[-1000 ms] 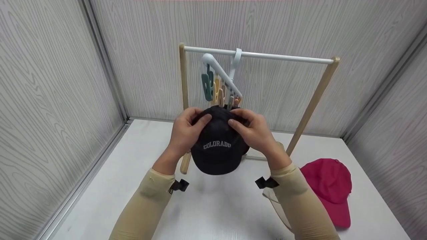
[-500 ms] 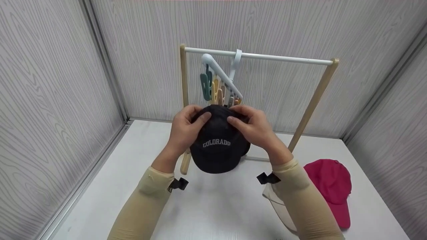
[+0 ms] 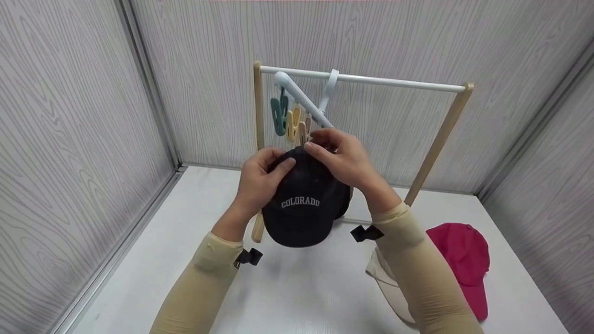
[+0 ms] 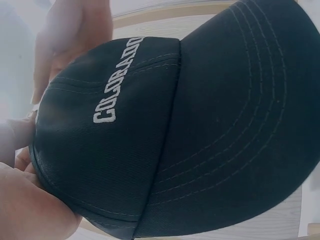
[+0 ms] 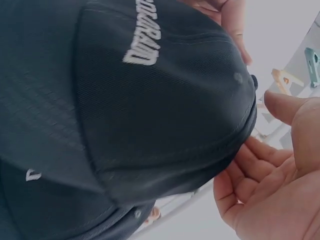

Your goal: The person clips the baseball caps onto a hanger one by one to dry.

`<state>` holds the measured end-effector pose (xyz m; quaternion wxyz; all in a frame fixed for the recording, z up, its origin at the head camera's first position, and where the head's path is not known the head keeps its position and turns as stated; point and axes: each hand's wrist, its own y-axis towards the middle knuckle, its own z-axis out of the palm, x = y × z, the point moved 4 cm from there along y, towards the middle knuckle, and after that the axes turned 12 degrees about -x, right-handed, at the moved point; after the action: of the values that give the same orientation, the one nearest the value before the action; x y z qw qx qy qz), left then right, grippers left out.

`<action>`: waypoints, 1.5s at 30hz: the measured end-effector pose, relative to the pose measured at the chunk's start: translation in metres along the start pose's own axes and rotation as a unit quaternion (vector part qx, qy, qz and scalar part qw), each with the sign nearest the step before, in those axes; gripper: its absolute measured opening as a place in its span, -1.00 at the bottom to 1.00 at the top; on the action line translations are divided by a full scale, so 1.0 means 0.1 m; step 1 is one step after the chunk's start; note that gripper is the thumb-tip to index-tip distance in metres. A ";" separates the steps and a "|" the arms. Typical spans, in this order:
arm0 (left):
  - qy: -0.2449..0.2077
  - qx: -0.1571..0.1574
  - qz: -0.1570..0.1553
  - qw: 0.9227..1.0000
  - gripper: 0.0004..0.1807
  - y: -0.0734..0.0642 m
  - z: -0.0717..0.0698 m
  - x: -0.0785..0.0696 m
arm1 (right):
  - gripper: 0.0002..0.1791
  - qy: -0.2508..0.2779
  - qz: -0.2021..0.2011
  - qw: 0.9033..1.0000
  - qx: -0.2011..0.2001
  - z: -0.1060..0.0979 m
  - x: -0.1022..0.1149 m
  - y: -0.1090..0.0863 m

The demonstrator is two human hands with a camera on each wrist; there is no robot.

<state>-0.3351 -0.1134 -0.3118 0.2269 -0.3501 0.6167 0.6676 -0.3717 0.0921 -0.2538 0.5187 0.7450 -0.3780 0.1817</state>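
A black cap [image 3: 299, 222] with white COLORADO lettering hangs brim down in front of me. My left hand [image 3: 260, 181] pinches the left side of its crown, thumb in front. My right hand [image 3: 345, 157] is at the top of the cap by the clips; in the right wrist view its thumb [image 5: 285, 107] stands apart from the curled fingers [image 5: 255, 165] near the crown. Close by hang a green clip [image 3: 279, 116], a yellow clip [image 3: 293, 124] and a beige clip [image 3: 304, 132] on a pale blue hanger [image 3: 299, 95]. Other clips are hidden behind the right hand.
The hanger hooks over the white rod [image 3: 394, 82] of a wooden-legged rack. Behind the held cap is another dark cap [image 5: 55, 205]. A red cap [image 3: 459, 255] and a cream cap [image 3: 392, 290] lie on the white table [image 3: 278, 297] at right, partly under my right forearm.
My right hand has let go of the cap's right side and moved up and left to the clips. The hanger's near end has swung left. My left hand keeps its hold.
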 end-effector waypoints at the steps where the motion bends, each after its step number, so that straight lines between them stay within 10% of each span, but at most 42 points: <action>1: 0.002 -0.001 0.004 1.000 -0.85 0.00 0.00 0.00 | -0.56 0.003 0.010 1.000 0.001 0.02 0.02 0.03; 18: 0.001 -0.001 0.017 1.000 -0.90 0.01 0.06 -0.01 | -0.87 0.104 0.071 0.988 -0.084 0.17 0.16 0.19; 45: -0.009 0.012 -0.012 1.000 -0.86 -0.01 0.15 0.00 | -0.75 0.084 0.060 0.990 -0.099 -0.02 0.19 0.14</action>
<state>-0.3374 -0.0987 -0.3126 0.2448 -0.3484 0.6180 0.6609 -0.3699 0.0842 -0.2318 0.6081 0.6482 -0.3929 0.2359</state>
